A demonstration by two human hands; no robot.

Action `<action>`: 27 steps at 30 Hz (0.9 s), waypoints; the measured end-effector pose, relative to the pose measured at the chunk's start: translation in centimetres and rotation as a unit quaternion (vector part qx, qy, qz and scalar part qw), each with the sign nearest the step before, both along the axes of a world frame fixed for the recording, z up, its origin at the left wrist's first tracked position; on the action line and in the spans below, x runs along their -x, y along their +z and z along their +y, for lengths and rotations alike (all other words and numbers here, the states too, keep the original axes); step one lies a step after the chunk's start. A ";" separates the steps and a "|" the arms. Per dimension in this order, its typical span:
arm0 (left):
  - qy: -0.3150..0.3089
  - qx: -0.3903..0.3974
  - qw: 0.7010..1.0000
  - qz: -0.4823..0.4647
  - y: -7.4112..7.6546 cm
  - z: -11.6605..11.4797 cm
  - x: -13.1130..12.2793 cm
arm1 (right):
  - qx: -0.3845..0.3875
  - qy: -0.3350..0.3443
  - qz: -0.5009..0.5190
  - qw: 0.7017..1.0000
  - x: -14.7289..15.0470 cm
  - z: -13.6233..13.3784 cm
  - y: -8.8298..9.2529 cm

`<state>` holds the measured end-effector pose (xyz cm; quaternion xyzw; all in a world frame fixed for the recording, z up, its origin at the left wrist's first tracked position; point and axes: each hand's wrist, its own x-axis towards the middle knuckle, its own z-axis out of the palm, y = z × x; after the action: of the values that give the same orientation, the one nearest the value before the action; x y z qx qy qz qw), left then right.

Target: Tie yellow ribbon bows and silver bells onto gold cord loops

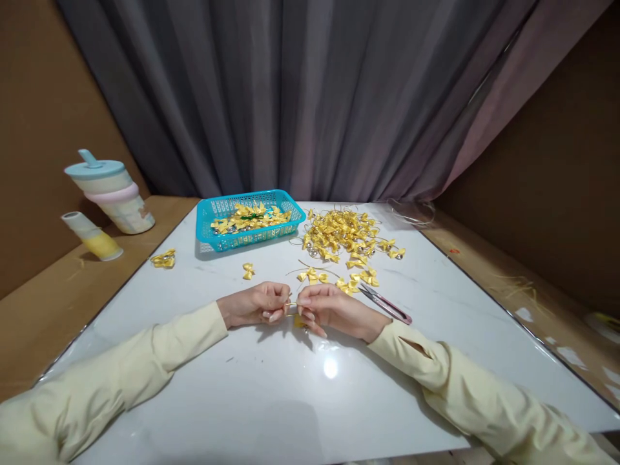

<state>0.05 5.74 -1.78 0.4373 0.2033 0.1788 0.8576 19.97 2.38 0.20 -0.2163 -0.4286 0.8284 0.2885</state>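
Observation:
My left hand and my right hand meet at the middle of the white table, fingertips pinched together on a thin gold cord. A small yellow bow shows just under my right fingers. Both hands are closed on the cord. A pile of yellow ribbon bows with gold cords lies just beyond my right hand. Small snips with pink handles lie beside my right wrist. A turquoise basket holding more bows stands behind my left hand.
A lone bow and another bow lie at the left on the table. A pastel tumbler with a straw lid and a small yellow-white roll stand on the wooden ledge at the left. A grey curtain hangs behind.

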 end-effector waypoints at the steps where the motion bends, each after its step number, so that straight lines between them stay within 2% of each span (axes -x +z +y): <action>1: -0.007 -0.001 1.000 0.005 0.0 0.1 0.0 | -0.002 -0.001 -0.002 1.000 0.0 0.0 0.0; 17: -0.049 -0.041 0.997 0.053 0.8 -0.2 -0.1 | -0.011 0.000 -0.020 1.000 0.1 -0.1 0.2; 22: -0.039 -0.051 0.995 0.075 1.1 -0.3 -0.1 | -0.059 0.002 -0.065 0.996 -0.1 -0.1 0.5; 27: -0.023 -0.039 0.996 0.075 1.3 -0.4 -0.2 | -0.130 -0.012 -0.124 0.984 -0.4 -0.5 1.7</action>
<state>0.25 5.39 -0.46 0.4874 0.2497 0.1335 0.8260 20.36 1.84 1.86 -0.2832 -0.5622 0.7292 0.2683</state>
